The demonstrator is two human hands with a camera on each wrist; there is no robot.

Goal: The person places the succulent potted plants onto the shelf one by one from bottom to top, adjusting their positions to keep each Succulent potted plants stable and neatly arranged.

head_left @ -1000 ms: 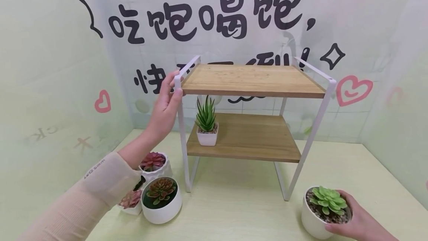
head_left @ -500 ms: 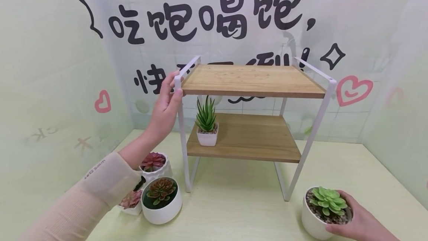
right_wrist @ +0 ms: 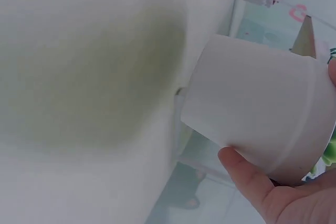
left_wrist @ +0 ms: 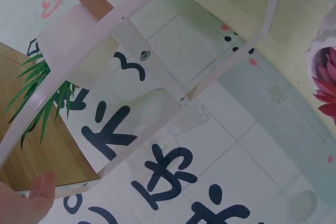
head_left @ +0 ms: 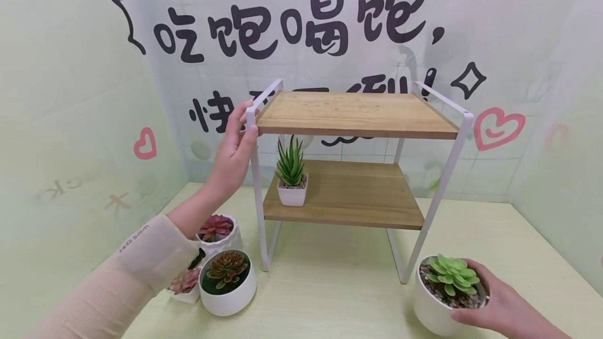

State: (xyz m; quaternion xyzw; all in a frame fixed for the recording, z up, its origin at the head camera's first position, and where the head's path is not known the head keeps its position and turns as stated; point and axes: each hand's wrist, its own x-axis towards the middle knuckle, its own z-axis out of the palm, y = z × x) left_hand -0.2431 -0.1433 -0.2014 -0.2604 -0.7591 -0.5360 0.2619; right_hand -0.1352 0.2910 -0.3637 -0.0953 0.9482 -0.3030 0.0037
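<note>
My left hand (head_left: 231, 150) grips the upper left front corner of a two-tier shelf rack (head_left: 358, 114) with wooden boards and a white metal frame. In the left wrist view, only part of the hand (left_wrist: 31, 198) shows at the board's edge. At the lower right of the head view, my right hand (head_left: 494, 300) holds a white round pot (head_left: 431, 310) with a green succulent (head_left: 452, 275) by its side and rim. Seen from the right wrist, the pot (right_wrist: 252, 103) is tilted in that view and seems just off the tabletop, with a shadow beside it.
A spiky aloe-like plant in a square white pot (head_left: 292, 196) stands at the left of the lower shelf. Left of the rack, a brownish succulent pot (head_left: 228, 302), a red one (head_left: 221, 245) and a pink one (head_left: 186, 294) stand close together. Printed curtains enclose the table (head_left: 330, 297).
My right hand and the green succulent pot have shifted slightly left and up in the head view. The left hand and rack stay where they were.
</note>
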